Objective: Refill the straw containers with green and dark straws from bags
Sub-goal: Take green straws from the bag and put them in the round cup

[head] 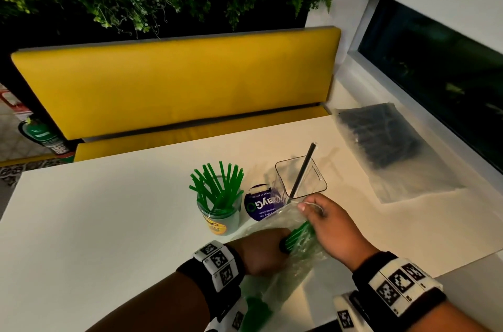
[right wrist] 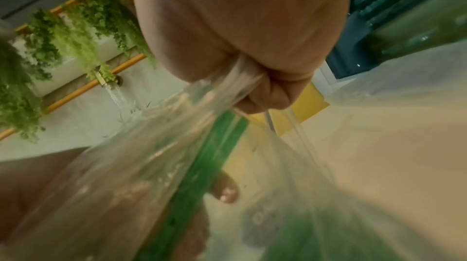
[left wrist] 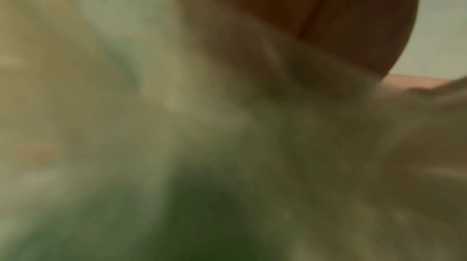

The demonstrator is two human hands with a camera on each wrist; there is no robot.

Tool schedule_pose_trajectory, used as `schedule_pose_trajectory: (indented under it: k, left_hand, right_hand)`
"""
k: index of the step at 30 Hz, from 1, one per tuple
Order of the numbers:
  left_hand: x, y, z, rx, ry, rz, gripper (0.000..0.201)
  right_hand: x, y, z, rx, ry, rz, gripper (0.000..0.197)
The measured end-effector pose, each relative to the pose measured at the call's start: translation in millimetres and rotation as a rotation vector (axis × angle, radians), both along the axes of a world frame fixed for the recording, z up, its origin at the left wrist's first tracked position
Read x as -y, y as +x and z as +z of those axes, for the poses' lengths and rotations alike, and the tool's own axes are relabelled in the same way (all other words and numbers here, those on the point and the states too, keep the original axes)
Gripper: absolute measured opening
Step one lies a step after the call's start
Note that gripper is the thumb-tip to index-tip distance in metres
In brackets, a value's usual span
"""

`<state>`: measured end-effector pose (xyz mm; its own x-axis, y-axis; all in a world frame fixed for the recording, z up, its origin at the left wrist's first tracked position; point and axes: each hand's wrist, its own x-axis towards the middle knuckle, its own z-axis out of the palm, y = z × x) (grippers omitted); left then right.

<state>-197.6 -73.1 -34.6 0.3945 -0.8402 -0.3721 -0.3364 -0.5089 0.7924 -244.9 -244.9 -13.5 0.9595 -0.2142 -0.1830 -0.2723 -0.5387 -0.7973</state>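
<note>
Near the bench (head: 114, 212) edge, the right hand (head: 330, 228) pinches the crinkled clear plastic bag (head: 294, 258) at its mouth; the left hand's (head: 261, 251) fingers curl round smooth green straws (head: 298, 235) inside.

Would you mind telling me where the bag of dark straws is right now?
In the head view, the bag of dark straws lies flat at the table's far right, near the window, beyond the clear square container; neither hand touches it.
</note>
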Motion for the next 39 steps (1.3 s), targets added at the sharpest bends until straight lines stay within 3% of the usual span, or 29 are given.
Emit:
schedule_pose_trajectory:
  k: [6, 9, 13, 15, 18, 20, 23, 26, 27, 33, 36, 39]
  left_hand:
    - [-17, 0, 10, -0.147, 0.089, -0.006, 0.015]
    - [-22, -1, 9, -0.107, 0.007, 0.112, 0.013]
    - [-24, -1, 17, -0.084, 0.014, 0.128, 0.007]
    - [-28, -1, 20, -0.038, 0.008, 0.139, 0.001]
    - [-34, -6, 25, -0.028, -0.059, 0.201, 0.01]
    - [-38, -14, 41, -0.081, -0.176, 0.256, 0.014]
    - [-49, -22, 84, -0.149, -0.409, 0.347, 0.017]
    - [-75, -7, 131, -0.126, -0.721, 0.621, 0.006]
    - [-86, 2, 140, -0.145, -0.789, 0.731, 0.011]
    - [-112, 40, 119, -0.089, -0.612, 0.94, 0.005]
    - [-107, 54, 107, -0.112, -0.715, 1.091, 0.01]
    - [-104, 67, 101, -0.084, -0.809, 1.186, 0.009]
  right_hand:
    - [-14, -4, 3, 0.049, 0.151, 0.093, 0.014]
    - [-16, -7, 4, 0.01, 0.144, 0.172, 0.042]
    - [-19, -7, 10, 0.038, 0.254, 0.187, 0.013]
    - [-19, -7, 9, 0.033, 0.296, 0.165, 0.013]
    - [-20, -5, 12, 0.005, 0.382, 0.016, 0.027]
    - [-17, -2, 4, 0.017, 0.253, -0.085, 0.028]
    - [-13, 1, -10, -0.018, -0.053, -0.084, 0.008]
    - [-27, 1, -8, -0.053, -0.385, 0.137, 0.032]
    - [-35, 3, -3, -0.059, -0.482, 0.21, 0.041]
    - [-81, 27, 1, -0.071, -0.771, 0.469, 0.066]
    - [-94, 41, -3, -0.069, -0.825, 0.536, 0.065]
    - [-99, 47, -3, -0.092, -0.853, 0.625, 0.047]
